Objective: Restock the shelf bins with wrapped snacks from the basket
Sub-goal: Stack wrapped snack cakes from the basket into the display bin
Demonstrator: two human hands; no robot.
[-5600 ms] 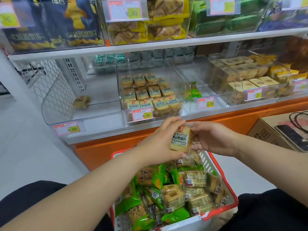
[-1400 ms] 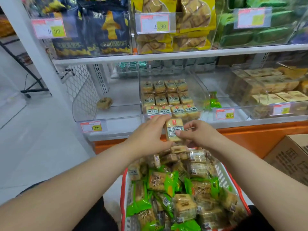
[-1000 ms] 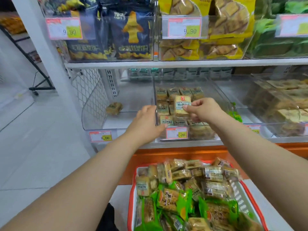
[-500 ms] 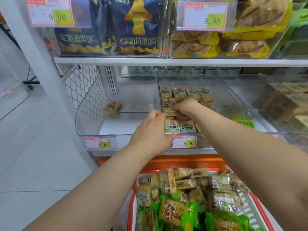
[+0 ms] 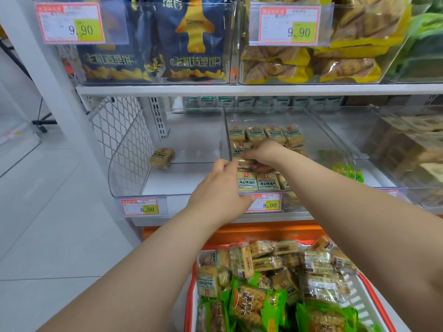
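Store shelving carries a clear middle bin [image 5: 311, 130] of tan wrapped snacks. Right hand [image 5: 265, 153] reaches deepest, fingers curled on a snack [image 5: 242, 162] lying crosswise in a middle row; left hand [image 5: 220, 188], fingers relaxed and empty, hovers at the bin's front-left. Basket [image 5: 191, 295] sits below.

Both arms reach over the red basket [image 5: 191, 291] of wrapped snacks [image 5: 242, 262] to the clear middle bin [image 5: 318, 130], the right hand [image 5: 265, 153] pressing a packet [image 5: 243, 162] down among the rows while the left hand [image 5: 219, 191] rests at the bin's front edge.
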